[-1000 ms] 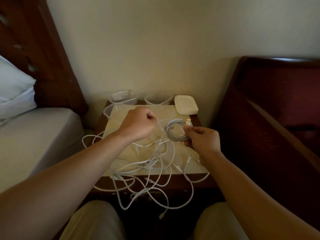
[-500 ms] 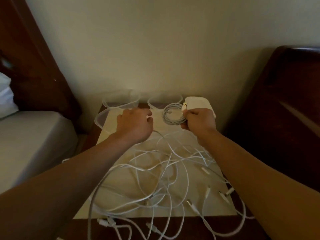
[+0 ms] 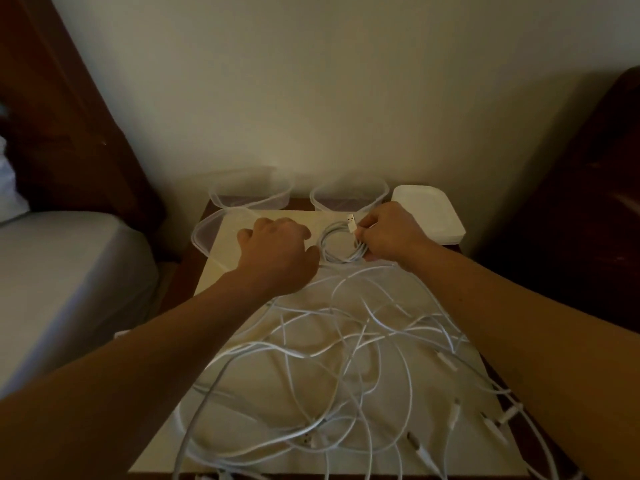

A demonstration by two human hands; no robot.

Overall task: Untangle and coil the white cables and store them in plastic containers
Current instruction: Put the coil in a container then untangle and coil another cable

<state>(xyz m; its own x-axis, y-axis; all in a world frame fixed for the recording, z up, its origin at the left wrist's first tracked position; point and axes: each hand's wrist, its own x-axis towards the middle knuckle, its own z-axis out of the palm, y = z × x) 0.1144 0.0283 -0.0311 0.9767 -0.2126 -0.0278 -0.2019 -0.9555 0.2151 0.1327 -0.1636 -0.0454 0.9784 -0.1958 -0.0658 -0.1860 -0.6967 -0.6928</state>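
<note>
Fingers of the right hand pinch the coiled cable by its right edge, its plug end poking up beside the thumb.

Head view: since a second ago both hands have carried the coil up the frame, from mid-table to just in front of the right clear container at upper centre, so storing looks close. Left hand sits just left of the coil, fingers curled under; whether they grip a strand I cannot tell. Two more clear containers stand at upper left, thin-walled, glossy and rounded at the corners, with a flat opaque white lid at upper right. Loose white cables, thin, smooth and springy, sprawl in overlapping loops across the pale matte board on the dark wooden table.
</note>
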